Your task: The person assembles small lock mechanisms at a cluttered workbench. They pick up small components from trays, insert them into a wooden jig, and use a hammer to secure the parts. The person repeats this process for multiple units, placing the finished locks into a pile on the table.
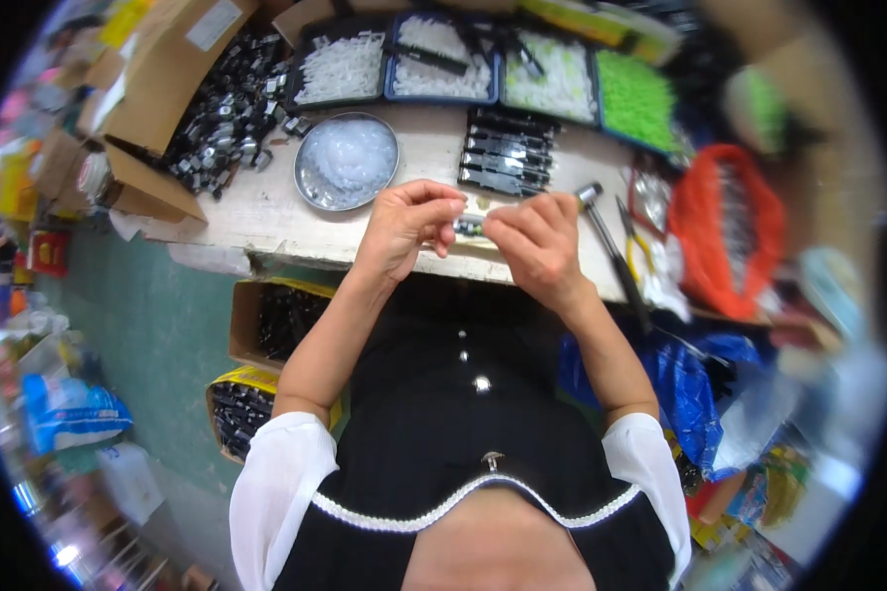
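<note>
My left hand [411, 229] and my right hand [542, 241] meet over the front edge of the white worktable. Between them is a small dark part [469, 227] with silvery and greenish bits, its ends hidden by my fingers. Thumb and fingers of both hands pinch it from either side. Just beyond my hands lies a row of several glossy black flat pieces [508, 158]. To the left of them stands a round metal dish [310, 192] holding a clear, whitish mass. A hammer [609, 241] lies right of my right hand, its head toward the far side.
Trays of white pieces [340, 69] and bright green pieces [636, 98] line the back. A cardboard box [158, 187] spills black and silver parts at left. Yellow-handled pliers [641, 251] and a red plastic bag [690, 236] lie at right. Boxes of black parts [241, 414] stand below the table.
</note>
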`<action>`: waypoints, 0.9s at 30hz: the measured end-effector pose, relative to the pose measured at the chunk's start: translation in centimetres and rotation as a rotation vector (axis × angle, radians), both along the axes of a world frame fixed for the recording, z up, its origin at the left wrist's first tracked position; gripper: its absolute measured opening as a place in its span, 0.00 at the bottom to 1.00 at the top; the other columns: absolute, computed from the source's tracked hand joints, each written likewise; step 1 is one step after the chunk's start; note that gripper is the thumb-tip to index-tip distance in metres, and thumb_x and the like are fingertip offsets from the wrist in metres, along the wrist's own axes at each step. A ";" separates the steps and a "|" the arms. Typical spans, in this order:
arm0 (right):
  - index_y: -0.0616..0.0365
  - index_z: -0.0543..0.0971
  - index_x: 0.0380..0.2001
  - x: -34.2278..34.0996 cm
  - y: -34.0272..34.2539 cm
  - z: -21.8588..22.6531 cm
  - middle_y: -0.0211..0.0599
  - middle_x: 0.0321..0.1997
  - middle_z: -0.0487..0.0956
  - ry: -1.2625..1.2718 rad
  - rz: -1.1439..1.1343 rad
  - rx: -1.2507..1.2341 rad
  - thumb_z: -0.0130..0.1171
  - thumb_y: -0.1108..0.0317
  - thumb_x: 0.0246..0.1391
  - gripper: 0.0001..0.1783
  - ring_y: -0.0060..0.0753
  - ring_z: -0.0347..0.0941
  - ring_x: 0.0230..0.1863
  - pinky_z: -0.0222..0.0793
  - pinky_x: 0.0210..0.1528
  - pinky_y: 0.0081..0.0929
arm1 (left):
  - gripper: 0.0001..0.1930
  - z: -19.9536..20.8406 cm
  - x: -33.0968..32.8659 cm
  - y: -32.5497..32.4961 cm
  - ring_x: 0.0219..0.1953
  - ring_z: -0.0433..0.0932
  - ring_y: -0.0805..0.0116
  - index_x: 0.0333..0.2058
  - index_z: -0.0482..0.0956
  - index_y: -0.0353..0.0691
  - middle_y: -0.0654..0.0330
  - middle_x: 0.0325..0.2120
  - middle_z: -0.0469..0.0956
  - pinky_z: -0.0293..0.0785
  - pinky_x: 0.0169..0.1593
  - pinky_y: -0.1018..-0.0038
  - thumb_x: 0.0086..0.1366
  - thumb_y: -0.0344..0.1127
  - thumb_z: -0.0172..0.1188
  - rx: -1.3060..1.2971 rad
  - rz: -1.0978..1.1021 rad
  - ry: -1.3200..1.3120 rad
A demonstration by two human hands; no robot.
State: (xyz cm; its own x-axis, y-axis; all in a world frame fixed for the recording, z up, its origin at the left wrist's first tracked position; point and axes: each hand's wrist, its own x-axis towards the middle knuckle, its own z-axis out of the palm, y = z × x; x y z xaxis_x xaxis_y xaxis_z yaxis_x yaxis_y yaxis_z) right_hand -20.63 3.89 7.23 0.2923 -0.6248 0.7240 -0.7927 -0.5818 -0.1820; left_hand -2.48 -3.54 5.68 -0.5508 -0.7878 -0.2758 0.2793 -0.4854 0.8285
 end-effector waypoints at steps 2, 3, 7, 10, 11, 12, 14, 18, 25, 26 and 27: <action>0.54 0.77 0.28 0.0 0.2 -0.3 0.29 0.31 0.76 0.013 0.005 0.005 0.63 0.77 0.35 0.12 0.33 0.67 0.29 0.56 0.35 0.30 | 0.09 0.1 -0.5 0.2 0.17 0.74 0.77 0.35 0.77 0.31 0.61 0.20 0.76 0.70 0.17 0.83 0.56 0.29 0.61 0.046 -0.012 -0.024; 0.53 0.77 0.28 -0.1 0.2 -0.4 0.28 0.31 0.76 -0.028 -0.006 0.044 0.62 0.77 0.36 0.12 0.31 0.67 0.30 0.56 0.36 0.30 | 0.09 0.3 -0.7 0.3 0.17 0.74 0.77 0.35 0.77 0.31 0.61 0.21 0.76 0.70 0.17 0.83 0.57 0.29 0.61 0.063 -0.006 -0.016; 0.54 0.78 0.31 -2.2 1.1 -1.1 0.29 0.30 0.76 -0.255 -0.102 0.313 0.63 0.75 0.38 0.12 0.30 0.69 0.30 0.57 0.37 0.28 | 0.09 0.0 -1.1 0.7 0.21 0.74 0.76 0.37 0.78 0.33 0.60 0.26 0.77 0.70 0.21 0.82 0.57 0.29 0.60 -0.070 0.043 -0.104; 0.59 0.79 0.31 -4.4 2.1 -2.0 0.34 0.27 0.76 -0.455 -0.211 0.537 0.64 0.73 0.40 0.11 0.30 0.70 0.27 0.60 0.34 0.28 | 0.10 -2.1 -1.6 0.9 0.28 0.75 0.72 0.37 0.79 0.37 0.60 0.28 0.77 0.70 0.29 0.77 0.55 0.28 0.61 -0.715 0.115 -0.393; 0.59 0.78 0.31 -4.7 2.3 -2.2 0.34 0.27 0.76 -0.460 -0.216 0.569 0.63 0.73 0.40 0.11 0.30 0.70 0.27 0.60 0.34 0.28 | 0.11 -2.9 -1.8 0.9 0.30 0.74 0.71 0.37 0.79 0.38 0.60 0.29 0.78 0.70 0.32 0.76 0.54 0.28 0.61 -0.998 0.140 -0.506; 0.59 0.78 0.32 -5.0 2.5 -2.4 0.35 0.27 0.77 -0.464 -0.221 0.601 0.63 0.73 0.41 0.11 0.31 0.70 0.27 0.60 0.33 0.28 | 0.13 -3.4 -2.2 1.0 0.39 0.71 0.67 0.36 0.80 0.41 0.62 0.31 0.77 0.64 0.42 0.70 0.48 0.28 0.64 -1.089 0.144 -0.572; 0.60 0.78 0.32 -5.3 2.7 -2.5 0.35 0.27 0.77 -0.433 -0.234 0.667 0.62 0.73 0.41 0.10 0.32 0.70 0.28 0.61 0.32 0.29 | 0.14 -3.9 -2.9 1.6 0.41 0.69 0.65 0.35 0.80 0.41 0.62 0.34 0.76 0.60 0.45 0.69 0.46 0.28 0.65 -1.198 0.129 -0.676; 0.59 0.79 0.31 -5.4 2.3 -3.2 0.34 0.26 0.77 -0.346 -0.229 0.629 0.62 0.72 0.41 0.10 0.34 0.71 0.29 0.60 0.33 0.31 | 0.16 -4.9 -3.9 2.0 0.44 0.66 0.62 0.34 0.80 0.43 0.64 0.36 0.74 0.55 0.47 0.67 0.42 0.31 0.67 -1.277 0.122 -0.787; 0.56 0.79 0.30 -4.8 1.7 -4.1 0.32 0.28 0.77 -0.246 -0.242 0.622 0.62 0.70 0.42 0.08 0.34 0.70 0.33 0.55 0.37 0.33 | 0.17 -5.9 -4.0 1.8 0.44 0.66 0.63 0.33 0.81 0.45 0.63 0.35 0.73 0.56 0.46 0.66 0.40 0.32 0.68 -1.211 0.110 -0.801; 0.56 0.79 0.30 -4.7 1.7 -4.1 0.31 0.28 0.77 -0.245 -0.243 0.627 0.62 0.70 0.42 0.08 0.34 0.70 0.34 0.55 0.37 0.33 | 0.17 -5.9 -4.0 1.8 0.44 0.66 0.63 0.33 0.81 0.45 0.63 0.35 0.73 0.56 0.46 0.66 0.39 0.32 0.68 -1.207 0.112 -0.804; 0.56 0.79 0.30 -4.5 1.6 -4.1 0.31 0.28 0.77 -0.234 -0.243 0.631 0.62 0.70 0.42 0.08 0.34 0.70 0.34 0.55 0.38 0.33 | 0.17 -5.9 -4.1 1.8 0.44 0.66 0.63 0.33 0.81 0.45 0.63 0.35 0.73 0.56 0.46 0.66 0.39 0.32 0.68 -1.203 0.115 -0.806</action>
